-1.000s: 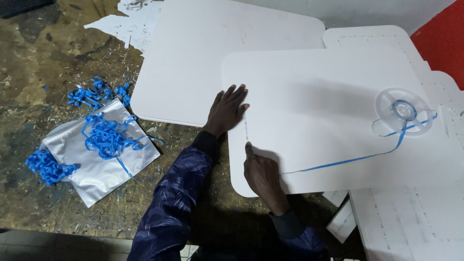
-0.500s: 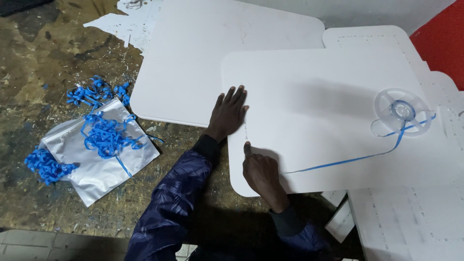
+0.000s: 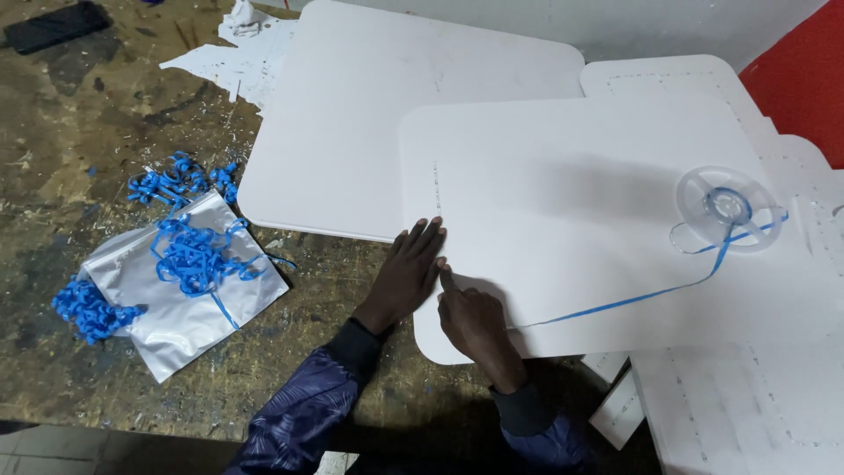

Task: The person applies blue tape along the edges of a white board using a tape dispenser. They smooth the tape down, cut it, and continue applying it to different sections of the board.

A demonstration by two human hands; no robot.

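Left hand [image 3: 409, 274] lies flat, fingers together and outstretched, on the left edge of the top white board [image 3: 580, 185], pinning it; it grips nothing. Right hand [image 3: 475, 318] sits just beside it at lower centre of the frame, fingers curled with the forefinger pressed to the board where the blue ribbon [image 3: 615, 305] ends; whether the ribbon tip is pinched under that hand cannot be told. The ribbon runs thin and flat up to the right to a clear plastic spool [image 3: 728, 209] lying on its side on the same board. To do this step well, my judgement: keep the flat hand steady so the board cannot slide, keep the ribbon untwisted, and follow the faint row of perforations [image 3: 436, 189] near the left edge. Boards are smooth, matte, with rounded corners, stacked overlapping. At left of the frame a silvery foil pouch [image 3: 189, 295] carries curled blue ribbon scraps [image 3: 195, 255] on the rough, scarred wooden bench [image 3: 79, 158].
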